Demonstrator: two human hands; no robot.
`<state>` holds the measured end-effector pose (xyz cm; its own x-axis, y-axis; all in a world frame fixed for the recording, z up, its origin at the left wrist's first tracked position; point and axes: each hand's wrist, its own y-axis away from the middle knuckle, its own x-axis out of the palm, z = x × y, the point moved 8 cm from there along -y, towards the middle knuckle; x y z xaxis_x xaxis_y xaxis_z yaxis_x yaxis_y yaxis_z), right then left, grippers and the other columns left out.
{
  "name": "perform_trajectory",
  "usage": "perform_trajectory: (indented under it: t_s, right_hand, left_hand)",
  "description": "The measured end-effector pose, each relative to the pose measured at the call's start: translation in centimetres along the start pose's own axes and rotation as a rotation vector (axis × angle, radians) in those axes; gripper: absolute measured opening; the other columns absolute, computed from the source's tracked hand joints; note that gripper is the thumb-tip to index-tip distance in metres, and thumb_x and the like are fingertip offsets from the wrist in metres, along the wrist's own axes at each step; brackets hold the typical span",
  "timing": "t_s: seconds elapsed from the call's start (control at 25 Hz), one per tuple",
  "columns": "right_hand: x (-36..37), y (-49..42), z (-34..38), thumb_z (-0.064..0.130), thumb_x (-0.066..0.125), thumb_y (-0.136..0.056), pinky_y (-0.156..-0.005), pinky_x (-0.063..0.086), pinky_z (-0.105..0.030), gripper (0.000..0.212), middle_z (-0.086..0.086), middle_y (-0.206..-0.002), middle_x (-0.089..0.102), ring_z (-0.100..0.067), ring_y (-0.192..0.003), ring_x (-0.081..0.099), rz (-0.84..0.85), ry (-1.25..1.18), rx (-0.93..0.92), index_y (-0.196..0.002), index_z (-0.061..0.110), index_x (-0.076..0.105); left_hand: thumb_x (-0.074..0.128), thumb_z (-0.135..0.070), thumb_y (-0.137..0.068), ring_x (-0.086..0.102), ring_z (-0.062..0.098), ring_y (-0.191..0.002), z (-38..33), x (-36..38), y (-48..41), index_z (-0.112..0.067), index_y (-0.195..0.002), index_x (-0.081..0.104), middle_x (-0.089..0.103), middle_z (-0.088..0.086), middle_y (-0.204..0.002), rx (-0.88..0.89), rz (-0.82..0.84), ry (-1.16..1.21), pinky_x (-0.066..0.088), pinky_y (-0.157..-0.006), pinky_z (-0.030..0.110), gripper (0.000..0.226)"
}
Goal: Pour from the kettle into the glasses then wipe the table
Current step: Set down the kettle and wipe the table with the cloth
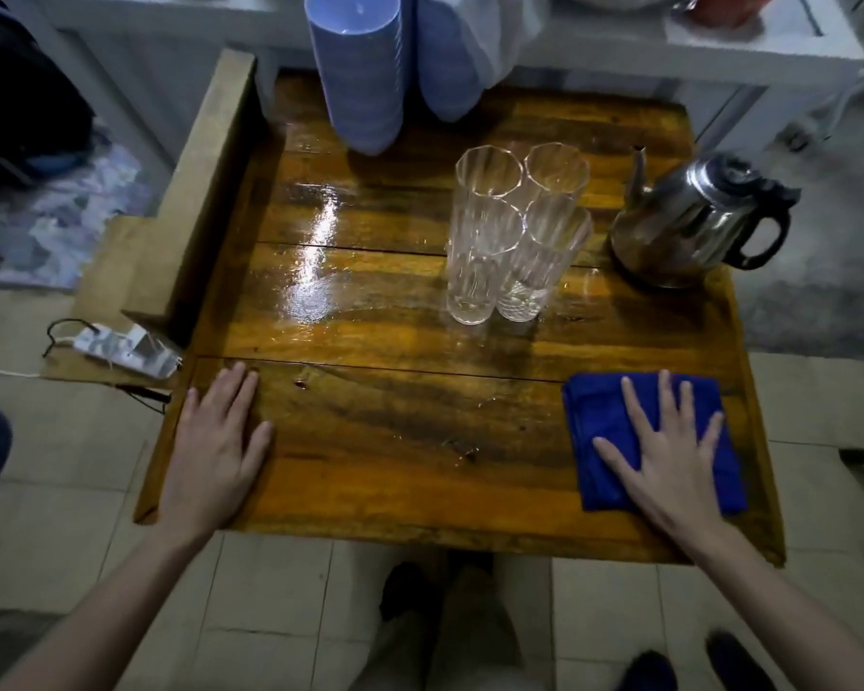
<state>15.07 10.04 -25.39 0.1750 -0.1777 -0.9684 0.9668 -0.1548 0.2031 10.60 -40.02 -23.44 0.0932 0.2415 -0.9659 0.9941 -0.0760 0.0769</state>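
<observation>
A steel kettle point(689, 226) with a black handle stands at the right edge of the wooden table point(370, 441), spout pointing away. Several tall clear glasses point(510, 231) stand bunched together just left of it. A folded blue cloth point(599, 431) lies at the table's near right corner. My right hand point(669, 451) rests flat on the cloth, fingers spread. My left hand point(220, 441) lies flat on the bare wood at the near left corner, holding nothing.
Two stacks of blue bowls point(360, 67) stand at the table's far edge. A wooden beam point(205, 192) runs along the left side. A white power strip point(126, 351) lies on a low board to the left. The tabletop shines wet near the middle.
</observation>
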Motion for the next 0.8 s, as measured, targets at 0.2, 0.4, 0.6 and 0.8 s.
perform_trajectory:
  t_s: [0.2,0.4,0.6,0.8]
  right_hand:
    - [0.8,-2.2,12.3,0.084,0.016,-0.082,-0.116,-0.003,-0.067,0.088,-0.007,-0.165,-0.014,-0.03,-0.15,-0.016,0.002,0.015,-0.214,-0.155,0.038,0.0]
    - [2.5,-1.2,25.5,0.086,0.011,-0.08,-0.114,-0.013,-0.066,0.09,-0.008,-0.164,-0.015,-0.034,-0.149,-0.019,0.04,0.01,-0.382,-0.155,0.038,0.004]
    - [3.5,2.0,27.1,0.079,0.02,-0.088,-0.114,0.003,-0.07,0.078,-0.008,-0.165,-0.003,-0.035,-0.15,-0.01,0.059,0.114,-0.645,-0.155,0.041,0.007]
    - [2.5,2.1,19.6,0.078,0.032,-0.088,-0.112,0.007,-0.067,0.08,-0.008,-0.166,0.003,-0.035,-0.151,-0.001,0.144,0.3,-0.892,-0.155,0.04,0.009]
  left_hand:
    - [0.024,-0.051,-0.095,0.016,0.017,-0.148,0.0,0.0,0.1,-0.018,-0.151,0.022,0.021,0.002,-0.159,0.014,-0.032,0.032,0.009,-0.121,0.046,0.065]
    - [0.028,-0.05,-0.095,0.016,0.015,-0.148,0.2,-0.2,0.1,-0.019,-0.151,0.024,0.021,0.0,-0.16,0.016,-0.044,0.032,0.009,-0.122,0.044,0.064]
    - [0.03,-0.048,-0.096,0.014,0.011,-0.148,0.2,-0.1,0.3,-0.02,-0.151,0.023,0.02,-0.001,-0.16,0.011,-0.033,0.01,0.007,-0.122,0.041,0.062]
    - [0.033,-0.045,-0.097,0.013,0.01,-0.148,0.4,-0.2,0.3,-0.02,-0.151,0.023,0.021,-0.002,-0.16,0.02,-0.05,0.045,0.007,-0.122,0.04,0.06]
